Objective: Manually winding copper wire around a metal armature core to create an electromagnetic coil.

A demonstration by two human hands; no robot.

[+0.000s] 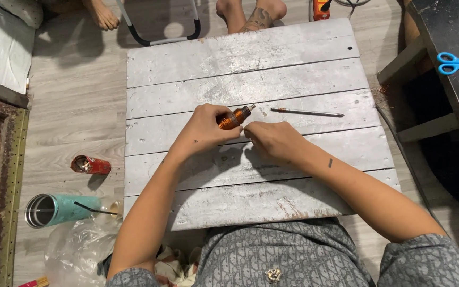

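Hands meet over a low desk [293,79] of pale, scuffed wooden planks, seen from above by the person who sits at it. The left hand [204,130] has its grip closed around a small motor armature [234,117], a stubby cylinder wound in bright copper wire with a dark metal shaft end pointing up and to the right, held just above the desk's middle. The right hand [273,139] sits beside it with fingertips pinched together near the winding, seemingly on a fine strand of wire, though the strand is too thin to make out. A slim metal rod [306,112] lies on the desk just beyond the hands. On the floor to the left are a red can [91,165], a teal tumbler [57,209] on its side and a clear plastic bag [73,250]; blue scissors [451,62] rest on a dark bench at the right. As a judgement: a hard tug could snap the thin wire or cut into the fingertips, a loose hold could let the armature roll away, and an elbow could knock the rod to the floor.
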